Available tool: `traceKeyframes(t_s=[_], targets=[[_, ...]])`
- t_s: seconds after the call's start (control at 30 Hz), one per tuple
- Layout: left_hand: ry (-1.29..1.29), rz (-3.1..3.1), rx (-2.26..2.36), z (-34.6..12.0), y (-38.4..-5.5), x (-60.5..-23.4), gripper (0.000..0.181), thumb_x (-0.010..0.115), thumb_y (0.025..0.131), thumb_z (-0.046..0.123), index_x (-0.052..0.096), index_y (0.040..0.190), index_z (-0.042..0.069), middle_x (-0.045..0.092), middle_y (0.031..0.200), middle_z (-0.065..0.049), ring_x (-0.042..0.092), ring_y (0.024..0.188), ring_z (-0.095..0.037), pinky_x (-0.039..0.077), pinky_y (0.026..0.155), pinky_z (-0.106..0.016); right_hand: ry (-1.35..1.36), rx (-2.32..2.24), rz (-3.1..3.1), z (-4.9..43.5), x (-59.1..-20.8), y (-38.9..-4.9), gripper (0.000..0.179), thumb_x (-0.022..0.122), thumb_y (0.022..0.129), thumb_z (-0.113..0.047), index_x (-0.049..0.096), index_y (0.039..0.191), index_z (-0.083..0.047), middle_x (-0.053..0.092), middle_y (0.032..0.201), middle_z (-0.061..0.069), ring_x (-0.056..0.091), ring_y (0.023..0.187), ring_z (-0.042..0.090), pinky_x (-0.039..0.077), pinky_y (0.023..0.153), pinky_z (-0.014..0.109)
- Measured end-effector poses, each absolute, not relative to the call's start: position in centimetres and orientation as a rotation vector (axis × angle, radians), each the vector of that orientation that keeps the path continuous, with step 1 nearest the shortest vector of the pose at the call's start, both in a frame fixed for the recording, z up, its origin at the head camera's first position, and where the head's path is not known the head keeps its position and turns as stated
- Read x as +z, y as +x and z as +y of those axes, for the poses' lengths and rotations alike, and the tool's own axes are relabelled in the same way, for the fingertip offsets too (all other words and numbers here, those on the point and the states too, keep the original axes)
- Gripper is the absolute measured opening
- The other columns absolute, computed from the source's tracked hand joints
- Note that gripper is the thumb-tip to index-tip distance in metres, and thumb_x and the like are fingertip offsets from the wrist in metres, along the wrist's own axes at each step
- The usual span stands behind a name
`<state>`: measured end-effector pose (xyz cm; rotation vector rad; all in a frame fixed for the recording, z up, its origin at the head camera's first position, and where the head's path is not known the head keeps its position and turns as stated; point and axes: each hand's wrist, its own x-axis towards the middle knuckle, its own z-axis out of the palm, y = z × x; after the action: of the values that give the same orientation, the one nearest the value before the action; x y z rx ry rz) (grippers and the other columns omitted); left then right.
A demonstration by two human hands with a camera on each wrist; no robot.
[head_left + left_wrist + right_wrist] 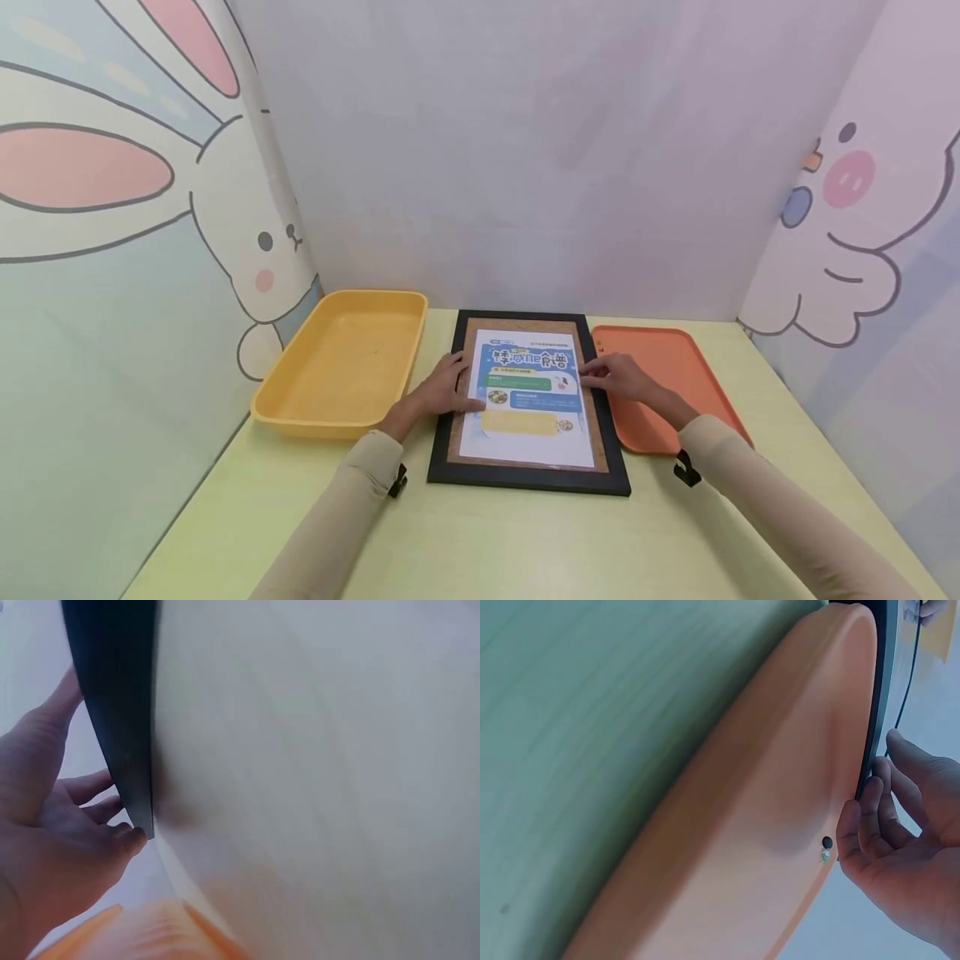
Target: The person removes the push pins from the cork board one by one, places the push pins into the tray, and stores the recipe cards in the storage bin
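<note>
A black picture frame (528, 477) lies flat on the table with a brown backing (465, 446) inside it. On the backing lies a printed sheet (517, 450) with blue, green and yellow panels and large lettering. My left hand (446, 387) rests across the frame's left side, its thumb reaching over the sheet's left edge and the other fingers spread near the border. Over the right border, my right hand (618, 377) touches the sheet's right edge with its fingertips. In the right wrist view, the right hand's fingers (870, 817) bend loosely beside the frame's dark edge.
A deep yellow tray (337, 429) stands to the left of the frame. An orange tray (675, 367) lies close along its right side. Walls with cartoon animals enclose the pale table (525, 550) at the back and both sides.
</note>
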<state>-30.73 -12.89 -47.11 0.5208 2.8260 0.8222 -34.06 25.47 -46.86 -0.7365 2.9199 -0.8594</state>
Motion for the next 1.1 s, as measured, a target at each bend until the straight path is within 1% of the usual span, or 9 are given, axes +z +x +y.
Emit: traceKeyframes(t_s=[0.13, 0.27, 0.33, 0.5, 0.63, 0.7, 0.83, 0.97, 1.1], targets=[[0.486, 2.818, 0.872, -12.7, -30.9, -47.2, 0.104, 0.088, 0.081, 0.048, 0.037, 0.159, 0.001, 0.017, 0.171, -0.021, 0.014, 0.158, -0.040, 0.024, 0.124, -0.055, -0.721, -0.879, 2.915, 25.4, -46.7, -33.7, 0.027, 0.080, 0.094, -0.015, 0.078, 0.115, 0.001, 0.075, 0.094, 0.007, 0.058, 0.075, 0.016, 0.045, 0.060, 0.024], [0.425, 2.795, 0.949, -12.5, -30.9, -47.2, 0.103, 0.090, 0.080, 0.044, 0.040, 0.157, 0.001, 0.016, 0.171, -0.020, 0.016, 0.158, -0.037, 0.025, 0.124, -0.052, -0.695, -0.898, 2.915, 25.2, -46.7, -33.5, 0.028, 0.079, 0.094, -0.014, 0.078, 0.116, 0.003, 0.073, 0.088, 0.005, 0.057, 0.073, 0.016, 0.043, 0.059, 0.024], [0.394, 2.777, 1.010, -12.4, -30.8, -47.3, 0.102, 0.092, 0.079, 0.042, 0.040, 0.157, 0.001, 0.015, 0.172, -0.018, 0.016, 0.158, -0.037, 0.025, 0.124, -0.052, -0.684, -0.914, 2.914, 25.1, -46.7, -33.4, 0.028, 0.079, 0.093, -0.013, 0.077, 0.116, 0.004, 0.072, 0.087, 0.005, 0.057, 0.072, 0.016, 0.043, 0.059, 0.024], [0.326, 2.702, 1.193, -12.5, -30.6, -47.6, 0.100, 0.094, 0.077, 0.034, 0.042, 0.156, 0.002, 0.013, 0.173, -0.016, 0.013, 0.158, -0.038, 0.024, 0.124, -0.056, -0.675, -0.951, 2.920, 25.0, -46.8, -33.2, 0.027, 0.080, 0.093, -0.011, 0.077, 0.114, 0.005, 0.072, 0.086, 0.007, 0.057, 0.072, 0.017, 0.043, 0.058, 0.023], [0.299, 2.650, 1.309, -12.7, -30.5, -47.8, 0.096, 0.093, 0.079, 0.029, 0.043, 0.156, 0.003, 0.014, 0.173, -0.015, 0.013, 0.158, -0.040, 0.022, 0.124, -0.059, -0.660, -0.965, 2.923, 25.0, -46.9, -33.1, 0.027, 0.081, 0.092, -0.012, 0.077, 0.113, 0.005, 0.072, 0.087, 0.007, 0.058, 0.073, 0.017, 0.043, 0.058, 0.022], [0.301, 2.639, 1.352, -12.8, -30.4, -47.8, 0.091, 0.091, 0.081, 0.026, 0.044, 0.155, 0.003, 0.018, 0.172, -0.015, 0.015, 0.158, -0.039, 0.021, 0.124, -0.058, -0.647, -0.967, 2.925, 25.0, -46.9, -33.0, 0.028, 0.081, 0.092, -0.012, 0.077, 0.113, 0.005, 0.072, 0.087, 0.007, 0.058, 0.074, 0.017, 0.043, 0.059, 0.021], [0.284, 2.639, 1.408, -12.7, -30.2, -47.8, 0.083, 0.087, 0.087, 0.023, 0.043, 0.155, 0.004, 0.031, 0.167, -0.018, 0.024, 0.156, -0.038, 0.022, 0.124, -0.057, -0.638, -0.967, 2.926, 25.0, -47.0, -32.9, 0.029, 0.082, 0.092, -0.013, 0.077, 0.114, 0.004, 0.072, 0.088, 0.007, 0.058, 0.074, 0.018, 0.043, 0.059, 0.021], [0.284, 2.644, 1.433, -12.6, -29.9, -47.7, 0.077, 0.081, 0.093, 0.020, 0.041, 0.157, 0.004, 0.044, 0.159, -0.019, 0.034, 0.152, -0.036, 0.025, 0.124, -0.055, -0.634, -0.966, 2.926, 24.9, -47.0, -32.9, 0.028, 0.081, 0.092, -0.012, 0.078, 0.114, 0.004, 0.072, 0.087, 0.006, 0.057, 0.074, 0.018, 0.042, 0.058, 0.021], [0.324, 2.630, 1.484, -12.5, -29.9, -47.7, 0.072, 0.076, 0.097, 0.014, 0.040, 0.158, 0.003, 0.052, 0.154, -0.017, 0.038, 0.150, -0.034, 0.028, 0.123, -0.052, -0.644, -0.966, 2.933, 24.9, -47.2, -32.9, 0.028, 0.081, 0.091, -0.012, 0.078, 0.114, 0.004, 0.072, 0.087, 0.006, 0.057, 0.074, 0.018, 0.042, 0.058, 0.021]])
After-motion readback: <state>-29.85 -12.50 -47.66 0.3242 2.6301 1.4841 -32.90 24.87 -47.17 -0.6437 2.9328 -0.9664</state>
